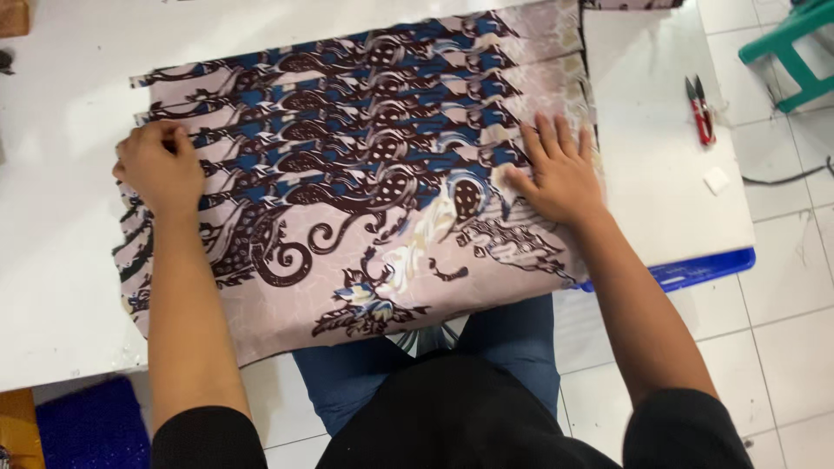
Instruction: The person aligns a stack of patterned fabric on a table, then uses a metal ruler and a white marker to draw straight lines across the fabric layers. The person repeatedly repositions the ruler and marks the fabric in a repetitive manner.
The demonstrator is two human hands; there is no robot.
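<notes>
A patterned batik cloth (pixel 365 182), pale pink with dark brown and blue swirls, lies folded in narrow pleats across the white table (pixel 61 260). My left hand (pixel 159 167) is curled on the cloth's left edge, pinching the pleats there. My right hand (pixel 558 172) lies flat with fingers spread on the cloth's right part, pressing it down. The cloth's near edge hangs over the table toward my lap.
Small red-handled thread snips (pixel 700 109) lie on the table at the right, with a small white piece (pixel 716 180) nearby. A blue edge (pixel 695 269) shows under the table's right corner. A green stool (pixel 795 48) stands on the tiled floor.
</notes>
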